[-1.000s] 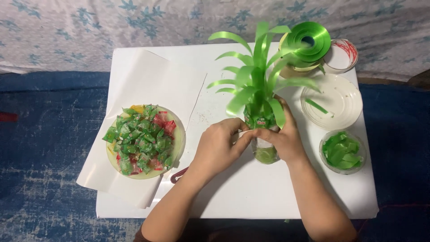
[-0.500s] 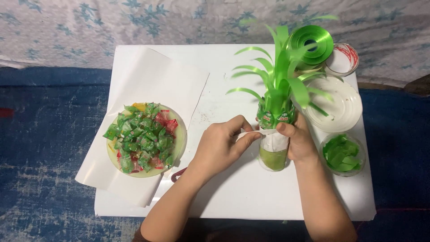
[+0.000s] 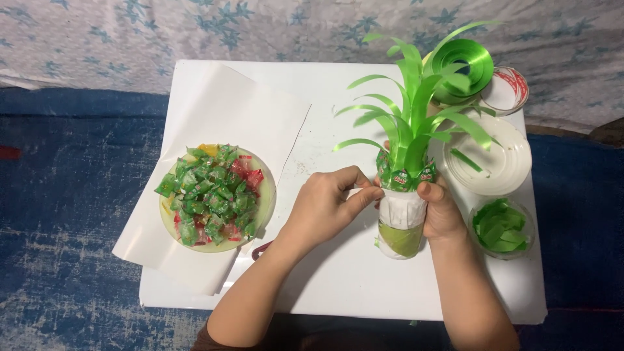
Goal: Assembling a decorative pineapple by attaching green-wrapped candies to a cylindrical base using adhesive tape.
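Flanking the bottle point(image 3: 402, 224): candy plate point(image 3: 215, 198), ribbon bowl point(image 3: 502, 227).

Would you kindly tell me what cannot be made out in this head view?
- Back of the white-wrapped cylinder with green ribbon leaves: hidden by the right hand.
- What the left hand pinches: too small.
- Dark red object under the left wrist: mostly covered.
- Red-and-white tape roll: partly behind the green ribbon spool.

A white-wrapped tube point(image 3: 402, 221) stands upright on the worktop, an olive-green band at its base, a ring of green wrapped sweets point(image 3: 403, 177) around its top, and green ribbon leaves point(image 3: 413, 104) fanning toward twelve o'clock.
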